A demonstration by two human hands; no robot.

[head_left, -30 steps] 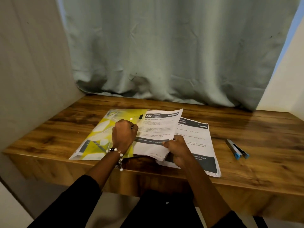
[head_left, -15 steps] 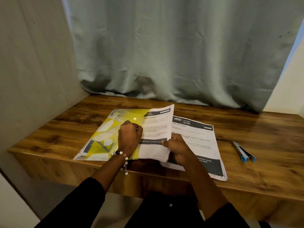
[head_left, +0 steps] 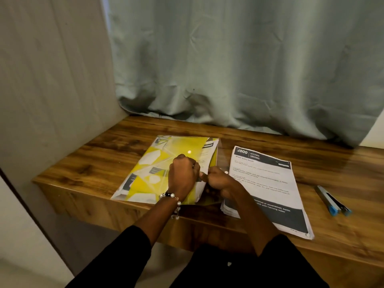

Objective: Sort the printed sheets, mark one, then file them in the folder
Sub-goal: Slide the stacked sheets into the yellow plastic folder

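Note:
A yellow-and-white patterned folder (head_left: 149, 169) lies on the wooden desk (head_left: 311, 161). A printed sheet (head_left: 208, 154) is mostly inside it, with only a strip showing along the folder's right edge. My left hand (head_left: 182, 173) is fisted on the folder's cover and grips its edge. Just to its right, my right hand (head_left: 218, 181) pinches the lower part of that sheet. A stack of printed sheets (head_left: 268, 190), headed "3800 KITCHEN", rests on the desk to the right of my hands.
Two blue-tipped markers (head_left: 332, 201) lie side by side near the desk's right front. A grey-green curtain (head_left: 239, 69) hangs behind the desk, and a wall panel (head_left: 52, 80) closes off the left side.
The sheet held in both hands has slid left into the folder until only a strip shows. My hands have come closer together, uncovering the stack on the right.

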